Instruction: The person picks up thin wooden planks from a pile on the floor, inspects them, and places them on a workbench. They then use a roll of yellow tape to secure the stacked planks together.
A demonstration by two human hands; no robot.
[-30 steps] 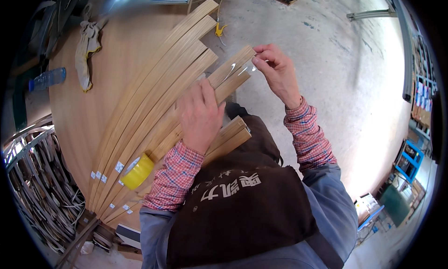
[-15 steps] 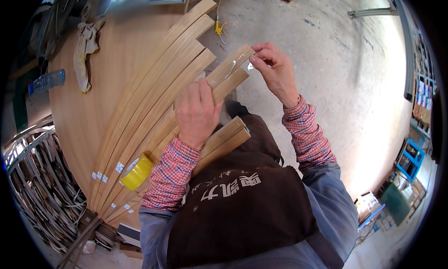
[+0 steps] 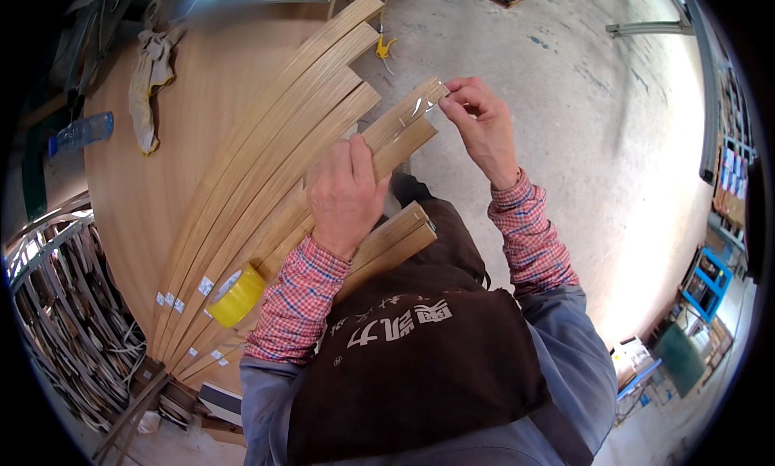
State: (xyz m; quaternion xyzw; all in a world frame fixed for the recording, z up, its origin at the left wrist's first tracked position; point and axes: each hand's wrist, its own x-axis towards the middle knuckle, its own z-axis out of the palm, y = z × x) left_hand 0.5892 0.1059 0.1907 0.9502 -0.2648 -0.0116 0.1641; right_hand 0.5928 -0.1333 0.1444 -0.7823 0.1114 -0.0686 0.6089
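My left hand [image 3: 345,195] is closed around a pair of long pale wooden strips [image 3: 404,147], near their far right end. A piece of clear tape [image 3: 418,107] lies shiny over the end of the upper strip. At that end my right hand [image 3: 484,131] is closed, thumb and forefinger pinching the edge of the tape; its other fingers are curled. More wooden strips [image 3: 266,135] fan out side by side to the left, with small white labels at their near ends. A yellow roll of tape [image 3: 236,295] stands on the strips beside my left forearm.
The strips rest on a wooden tabletop [image 3: 121,216]. A work glove [image 3: 148,86] and a plastic bottle [image 3: 81,133] are at its left. Another pair of strips [image 3: 395,244] crosses by my apron. A yellow air gun [image 3: 383,46] hangs beyond. Many thin strips fill a rack [image 3: 77,329] at lower left.
My right hand has moved slightly right, and the clear tape now reflects light nearer the strip's end. My left hand keeps its grip. The whole view has shifted a little.
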